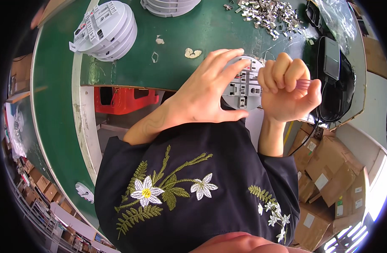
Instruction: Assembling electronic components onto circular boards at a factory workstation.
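Note:
A round grey plastic housing (244, 89) lies at the near edge of the green table, with raised slots and small dark fittings on its upper face. My left hand (204, 88) spans it from the left, fingers at the far rim and thumb at the near rim. Above its right side is my right hand (286, 88), its fingers curled into a fist. Between the fingers and thumb shows a small pinkish, ribbed handle-like piece (303, 84); the rest of it is hidden. Part of the housing is covered by both hands.
Stacked grey housings (111, 31) stand at the far left, with another stack (170, 6) farther back. Small metal clips (271, 17) lie heaped at the far right. A grey-black device (331, 59) with a cable is at the right. Cardboard boxes (328, 168) fill the lower right.

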Action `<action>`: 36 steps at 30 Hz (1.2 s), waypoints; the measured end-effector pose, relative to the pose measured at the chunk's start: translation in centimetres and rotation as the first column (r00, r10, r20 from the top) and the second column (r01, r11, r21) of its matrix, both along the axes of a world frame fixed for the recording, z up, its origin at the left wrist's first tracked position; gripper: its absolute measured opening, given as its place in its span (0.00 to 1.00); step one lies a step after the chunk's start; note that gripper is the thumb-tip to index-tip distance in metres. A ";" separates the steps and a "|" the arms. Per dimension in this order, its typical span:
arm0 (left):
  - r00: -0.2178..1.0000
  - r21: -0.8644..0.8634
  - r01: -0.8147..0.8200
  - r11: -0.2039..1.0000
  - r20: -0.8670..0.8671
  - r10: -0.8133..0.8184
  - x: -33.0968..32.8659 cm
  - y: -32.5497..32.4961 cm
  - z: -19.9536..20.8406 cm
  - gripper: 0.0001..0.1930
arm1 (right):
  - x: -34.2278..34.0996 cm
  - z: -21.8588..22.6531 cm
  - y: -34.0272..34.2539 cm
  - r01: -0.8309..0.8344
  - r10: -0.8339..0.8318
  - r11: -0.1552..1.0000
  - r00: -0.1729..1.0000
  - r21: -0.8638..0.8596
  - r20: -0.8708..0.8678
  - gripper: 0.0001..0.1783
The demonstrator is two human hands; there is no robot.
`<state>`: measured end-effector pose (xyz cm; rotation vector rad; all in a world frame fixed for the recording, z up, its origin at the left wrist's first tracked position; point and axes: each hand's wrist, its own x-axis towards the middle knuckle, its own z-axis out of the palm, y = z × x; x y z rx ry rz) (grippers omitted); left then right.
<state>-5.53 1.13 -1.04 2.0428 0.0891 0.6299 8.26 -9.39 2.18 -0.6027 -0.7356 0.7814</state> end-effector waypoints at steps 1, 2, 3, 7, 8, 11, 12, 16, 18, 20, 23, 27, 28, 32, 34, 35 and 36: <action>0.999 0.040 -0.015 0.999 -0.030 0.016 0.0 -0.1 0.1 0.45 | 0.1 -0.2 0.0 -0.005 0.005 1.000 1.000 -0.004 -0.005 0.22; 0.999 0.047 -0.013 0.999 -0.033 0.014 0.0 -0.1 0.0 0.45 | 0.0 -0.2 0.1 -0.003 0.003 1.000 1.000 0.003 -0.007 0.22; 0.999 0.059 -0.007 0.998 -0.052 0.010 0.0 -0.1 -0.1 0.48 | 0.0 -0.1 0.1 0.011 -0.011 1.000 1.000 -0.011 -0.007 0.23; 0.994 0.131 -0.040 0.991 -0.094 0.053 -0.6 0.3 0.2 0.53 | -0.2 1.2 -0.5 0.069 -0.069 0.997 0.998 -0.027 0.006 0.25; 0.993 0.160 -0.081 0.984 -0.076 0.094 -1.3 1.2 1.2 0.52 | -0.2 2.2 -1.2 0.095 -0.095 0.995 0.995 -0.007 0.016 0.24; 0.948 0.008 -0.318 0.948 -0.027 0.318 -3.7 4.9 4.1 0.50 | -0.2 4.2 -3.5 0.164 -0.173 0.985 0.963 0.062 0.206 0.17; 0.906 0.123 -0.423 0.898 0.074 0.416 -3.9 6.5 5.3 0.48 | 0.0 5.6 -4.6 0.182 -0.205 0.979 0.906 0.096 0.370 0.15; 0.566 0.489 -0.756 0.436 0.151 0.811 -7.5 12.3 7.7 0.43 | -1.1 10.9 -6.0 0.127 -0.166 0.986 0.628 0.111 0.760 0.06; 0.566 0.509 -0.715 0.479 0.021 0.824 -8.3 13.8 8.6 0.42 | -2.0 11.3 -5.1 0.172 -0.440 0.891 0.559 0.421 0.703 0.07; 0.502 0.516 -0.654 0.553 -0.251 0.828 -8.7 14.7 9.4 0.42 | -2.1 11.6 -5.5 0.226 -0.498 0.865 0.506 0.448 0.705 0.07; 0.509 0.584 -0.602 0.546 -0.246 0.825 -7.8 14.9 10.0 0.41 | -2.5 12.1 -6.7 0.330 -0.614 0.787 0.348 0.521 0.708 0.08; 0.755 0.679 -0.549 0.487 0.153 0.638 -3.0 13.5 10.2 0.40 | -2.6 13.0 -8.3 0.413 -0.708 0.674 0.122 0.613 0.696 0.09; 0.840 0.632 -0.496 0.596 0.173 0.515 -0.9 12.3 10.4 0.41 | -2.7 13.3 -8.7 0.426 -0.721 0.646 0.067 0.634 0.690 0.10; 0.693 0.220 -0.225 0.949 -0.649 0.315 5.2 13.5 10.2 0.54 | -2.8 13.8 -9.2 0.456 -0.730 0.533 -0.178 0.713 0.659 0.12; 0.700 0.187 -0.158 0.970 -0.671 0.244 5.5 15.7 8.5 0.53 | -2.8 13.8 -8.6 0.439 -0.724 0.512 -0.242 0.738 0.646 0.12; 0.710 0.168 -0.120 0.978 -0.675 0.203 6.0 16.4 8.0 0.53 | -2.6 12.6 -7.5 0.505 -0.820 0.363 -0.227 0.783 0.526 0.10; 0.719 0.149 -0.082 0.985 -0.676 0.162 6.3 16.8 7.6 0.52 | -2.5 11.7 -6.9 0.565 -0.894 0.208 -0.221 0.798 0.389 0.09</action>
